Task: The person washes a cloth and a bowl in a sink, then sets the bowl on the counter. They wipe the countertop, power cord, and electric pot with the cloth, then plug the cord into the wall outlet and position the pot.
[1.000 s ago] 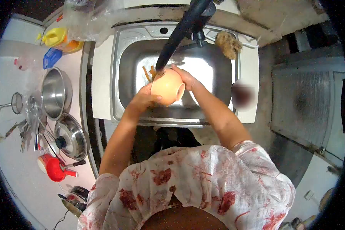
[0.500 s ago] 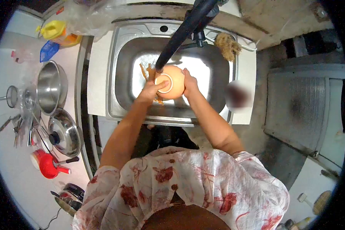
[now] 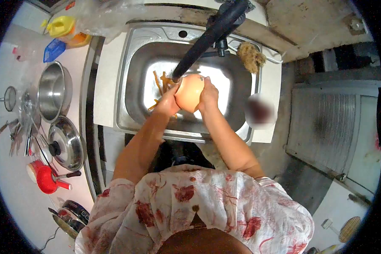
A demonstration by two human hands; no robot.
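Observation:
A peach-orange bowl (image 3: 189, 94) is held between my two hands over the sink (image 3: 133, 111), right under the end of the black faucet (image 3: 207, 40). My left hand (image 3: 168, 102) grips its left side. On the right side, my right hand (image 3: 208, 96) has its fingers wrapped round the edge, with the thumb pointing up. The outer wall of the bowl faces me, and a small dark mark shows near its top right. Several thin brown strips (image 3: 158, 84) lie in the sink left of the bowl; they may be peelings, but I cannot make out their kind.
A scrubbing sponge of tan fibre (image 3: 251, 57) sits at the sink's back right corner. A blurred round dish (image 3: 260, 111) stands on the right ledge. Along the left counter are a steel basin (image 3: 55, 93), a pot lid (image 3: 66, 143) and a red strainer-like pan (image 3: 48, 180).
The bowl has been turned in my hands, so its pale foot ring no longer shows. My left hand has shifted from the base to the left side.

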